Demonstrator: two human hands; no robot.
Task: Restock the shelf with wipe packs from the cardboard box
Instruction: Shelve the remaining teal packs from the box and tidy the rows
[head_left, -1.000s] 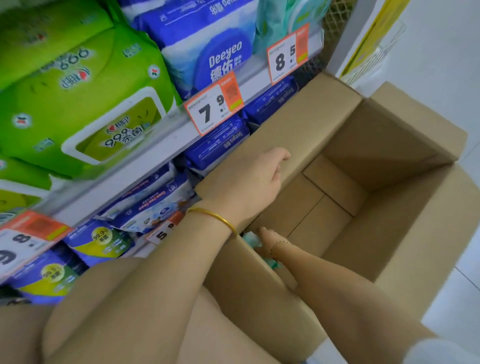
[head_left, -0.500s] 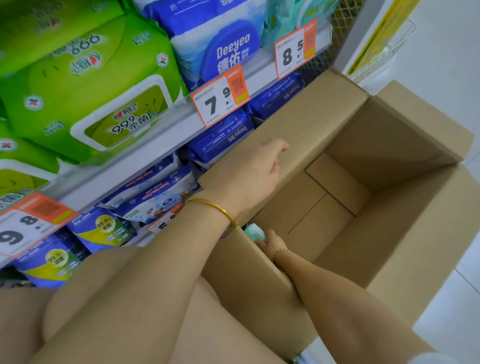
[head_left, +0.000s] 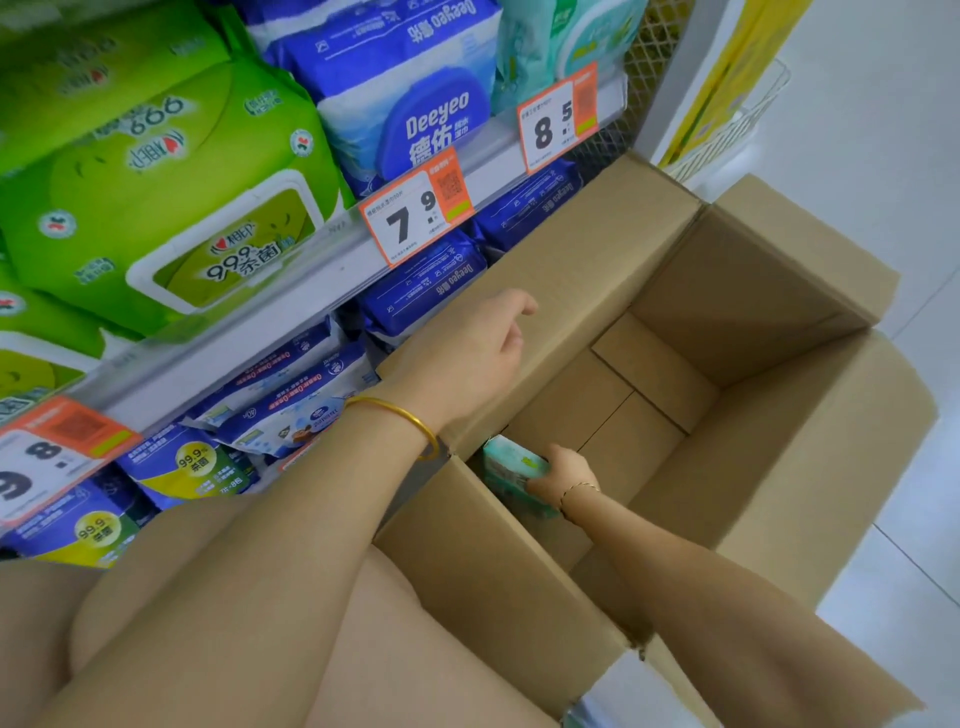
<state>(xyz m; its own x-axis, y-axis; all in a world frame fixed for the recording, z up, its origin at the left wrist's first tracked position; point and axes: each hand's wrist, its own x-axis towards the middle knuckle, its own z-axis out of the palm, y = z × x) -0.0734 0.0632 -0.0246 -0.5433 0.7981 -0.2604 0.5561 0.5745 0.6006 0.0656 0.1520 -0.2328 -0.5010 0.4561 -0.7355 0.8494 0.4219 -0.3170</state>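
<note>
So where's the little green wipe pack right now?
In the head view, the wipe pack sits low inside the cardboard box, at its near-left corner, held by the right hand.

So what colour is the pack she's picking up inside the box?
Pale mint green, the wipe pack in her right hand, seen from the head camera.

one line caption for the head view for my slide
Right hand grips a teal wipe pack inside the cardboard box while the left hand rests on its flap beside the shelf.
</note>
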